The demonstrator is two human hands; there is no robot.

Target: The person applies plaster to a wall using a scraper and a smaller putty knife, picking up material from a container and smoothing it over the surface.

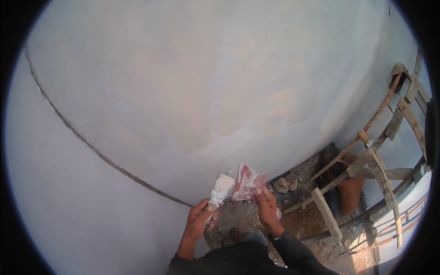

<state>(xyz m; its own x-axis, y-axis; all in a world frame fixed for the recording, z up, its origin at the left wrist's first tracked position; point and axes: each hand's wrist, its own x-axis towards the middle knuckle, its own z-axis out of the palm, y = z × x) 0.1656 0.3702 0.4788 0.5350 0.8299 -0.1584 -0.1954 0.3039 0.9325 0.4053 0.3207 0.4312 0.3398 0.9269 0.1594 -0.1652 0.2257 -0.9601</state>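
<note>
My left hand (pixel 200 219) is closed round the handle of a putty knife (pixel 222 187), its blade tilted up and coated with white putty. My right hand (pixel 268 210) pinches a flat red spreader (pixel 247 183) by its lower right corner; white putty streaks its face. The two tools are held close together, side by side, with the knife blade near the spreader's left edge. Beyond them rises a pale wall (pixel 183 101) with uneven cream and whitish patches of coating. Whether the tools touch each other, I cannot tell.
A dark groove (pixel 105 158) runs along the wall at left. Rough wooden scaffolding (pixel 366 162) with a rusty pole (pixel 382 105) stands at right. Stones (pixel 286 183) lie by the wall's foot on rubble-strewn ground (pixel 302 224). A rounded orange-brown shape (pixel 350 195) sits behind the timber.
</note>
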